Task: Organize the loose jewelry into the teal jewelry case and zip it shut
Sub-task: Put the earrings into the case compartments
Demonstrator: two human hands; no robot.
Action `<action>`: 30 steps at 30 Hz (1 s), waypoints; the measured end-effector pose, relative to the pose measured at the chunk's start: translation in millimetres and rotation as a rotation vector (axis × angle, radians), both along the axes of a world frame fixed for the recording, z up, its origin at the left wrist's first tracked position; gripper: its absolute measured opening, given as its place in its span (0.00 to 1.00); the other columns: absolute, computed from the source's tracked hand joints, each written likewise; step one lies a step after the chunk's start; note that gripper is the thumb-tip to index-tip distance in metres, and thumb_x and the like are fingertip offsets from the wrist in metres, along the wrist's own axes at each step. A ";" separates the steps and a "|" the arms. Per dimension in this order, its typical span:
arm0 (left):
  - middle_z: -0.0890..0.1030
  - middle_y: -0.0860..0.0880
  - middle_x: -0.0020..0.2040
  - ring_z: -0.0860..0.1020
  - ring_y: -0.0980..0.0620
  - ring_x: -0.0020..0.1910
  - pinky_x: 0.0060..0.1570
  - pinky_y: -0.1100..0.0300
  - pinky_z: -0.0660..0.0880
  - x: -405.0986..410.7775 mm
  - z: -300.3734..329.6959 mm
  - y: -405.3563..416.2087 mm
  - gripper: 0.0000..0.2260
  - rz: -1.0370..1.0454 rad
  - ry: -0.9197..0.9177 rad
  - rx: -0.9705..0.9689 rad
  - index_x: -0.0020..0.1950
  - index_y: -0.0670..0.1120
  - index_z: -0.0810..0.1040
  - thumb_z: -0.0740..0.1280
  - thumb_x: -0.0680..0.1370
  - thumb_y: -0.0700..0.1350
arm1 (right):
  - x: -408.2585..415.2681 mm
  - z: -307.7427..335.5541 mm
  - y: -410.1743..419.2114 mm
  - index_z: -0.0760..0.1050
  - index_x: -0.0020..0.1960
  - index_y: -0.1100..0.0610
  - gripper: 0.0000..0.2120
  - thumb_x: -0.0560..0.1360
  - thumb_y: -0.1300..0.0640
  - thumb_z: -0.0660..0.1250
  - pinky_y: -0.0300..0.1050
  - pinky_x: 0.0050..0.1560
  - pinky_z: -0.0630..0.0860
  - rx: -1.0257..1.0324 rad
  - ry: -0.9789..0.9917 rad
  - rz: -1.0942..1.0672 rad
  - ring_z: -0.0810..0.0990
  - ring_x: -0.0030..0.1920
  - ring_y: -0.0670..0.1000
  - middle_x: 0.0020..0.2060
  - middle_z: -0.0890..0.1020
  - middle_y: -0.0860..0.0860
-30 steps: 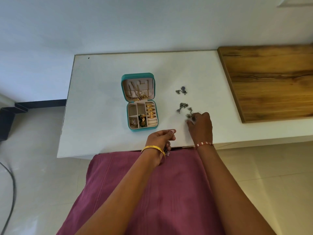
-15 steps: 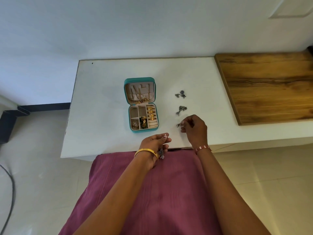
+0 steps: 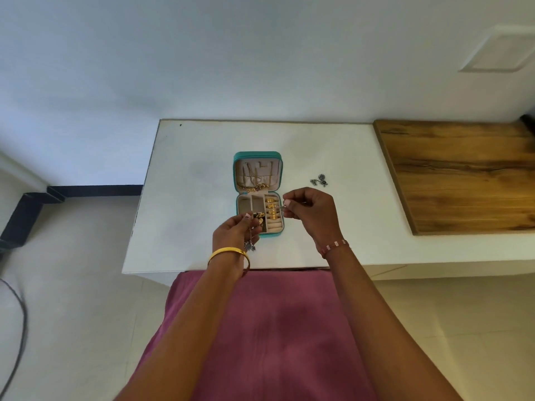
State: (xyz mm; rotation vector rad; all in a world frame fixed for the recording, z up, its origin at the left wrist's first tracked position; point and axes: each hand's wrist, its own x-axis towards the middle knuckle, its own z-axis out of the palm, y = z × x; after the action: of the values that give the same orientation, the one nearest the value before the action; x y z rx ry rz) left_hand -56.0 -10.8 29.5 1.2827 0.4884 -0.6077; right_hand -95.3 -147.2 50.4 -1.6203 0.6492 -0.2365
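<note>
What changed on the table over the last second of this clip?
The right hand lifted a small silver piece off the table and carried it left to the open teal case; the left hand rose to it too, its dangling piece still held. One silver cluster stays put.

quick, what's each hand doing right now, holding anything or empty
Left hand: closed on a dangling silver jewelry piece at the teal case.
Right hand: fingers pinched on something small; too tiny to identify.
</note>
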 end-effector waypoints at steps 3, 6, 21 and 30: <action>0.79 0.45 0.37 0.78 0.53 0.31 0.36 0.59 0.77 16.2 2.9 1.2 0.07 0.072 -0.007 -0.012 0.41 0.44 0.76 0.62 0.76 0.36 | 21.5 -1.0 6.3 0.77 0.44 0.63 0.06 0.72 0.71 0.65 0.42 0.41 0.80 -0.042 0.023 0.039 0.79 0.33 0.51 0.33 0.79 0.54; 0.79 0.46 0.37 0.77 0.51 0.34 0.36 0.58 0.76 28.9 6.8 1.8 0.08 0.109 -0.028 -0.027 0.41 0.44 0.76 0.61 0.76 0.36 | 41.0 -8.8 11.0 0.77 0.42 0.60 0.07 0.71 0.70 0.65 0.43 0.41 0.80 -0.099 0.069 0.067 0.79 0.30 0.47 0.33 0.79 0.51; 0.79 0.46 0.37 0.77 0.50 0.36 0.39 0.60 0.78 36.1 -4.8 13.8 0.06 0.094 -0.007 -0.049 0.43 0.43 0.78 0.63 0.75 0.34 | 63.8 -29.0 14.7 0.80 0.46 0.63 0.05 0.72 0.65 0.65 0.41 0.43 0.75 -0.440 0.163 0.008 0.80 0.42 0.55 0.43 0.82 0.57; 0.81 0.47 0.32 0.80 0.51 0.34 0.43 0.57 0.80 25.1 2.5 9.6 0.06 0.130 -0.013 -0.143 0.47 0.40 0.78 0.63 0.75 0.33 | 16.9 -31.1 48.3 0.78 0.53 0.62 0.09 0.73 0.64 0.66 0.41 0.36 0.79 -0.081 0.295 0.310 0.77 0.34 0.47 0.36 0.79 0.50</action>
State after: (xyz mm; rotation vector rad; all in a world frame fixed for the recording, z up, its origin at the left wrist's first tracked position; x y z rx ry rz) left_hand -30.9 -1.2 31.9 1.1100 0.5042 -0.5158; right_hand -78.4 -98.9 19.3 -1.8258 0.6056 0.2096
